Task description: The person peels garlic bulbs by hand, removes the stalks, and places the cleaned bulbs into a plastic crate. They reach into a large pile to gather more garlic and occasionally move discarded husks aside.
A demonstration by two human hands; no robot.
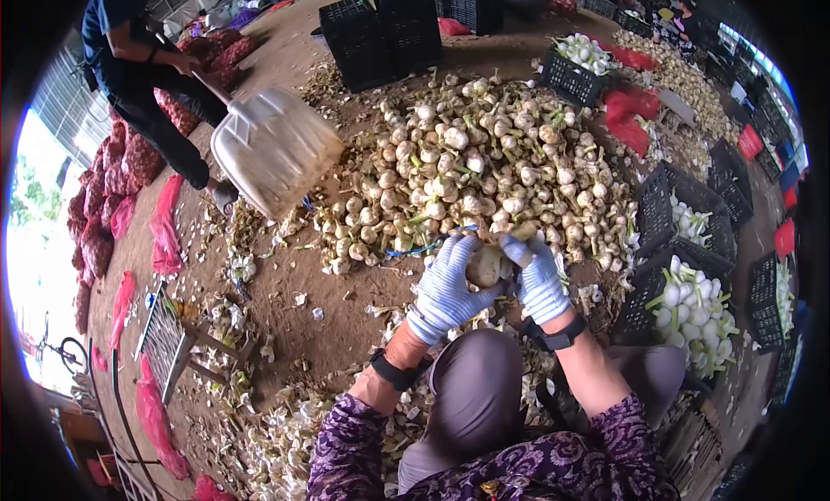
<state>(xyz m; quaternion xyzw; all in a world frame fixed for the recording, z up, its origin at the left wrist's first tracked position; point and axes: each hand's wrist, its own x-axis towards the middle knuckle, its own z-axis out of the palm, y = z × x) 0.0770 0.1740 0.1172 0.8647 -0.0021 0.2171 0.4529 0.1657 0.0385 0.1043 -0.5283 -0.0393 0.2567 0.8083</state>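
Note:
My left hand (451, 285), in a white-and-blue striped knit glove, is closed around a garlic bulb (486, 268) in front of my knees. On the bulb's other side, my right hand (539, 278) in a matching glove has its fingers bent against the upper right of the bulb. A brownish piece, like loose outer skin or stalk, shows at those fingertips. Just beyond both hands spreads a large heap of unpeeled garlic bulbs (484, 168) with dry stalks. At my right knee is a black crate (635, 306) holding peeled white garlic (692, 315) with green stems.
Another person (143, 77) stands at the left with a wide scoop shovel (278, 151) by the heap's edge. Garlic skins (277, 449) litter the floor around a small stool (181, 345). More crates (683, 207) line the right; red mesh sacks (108, 185) are piled left.

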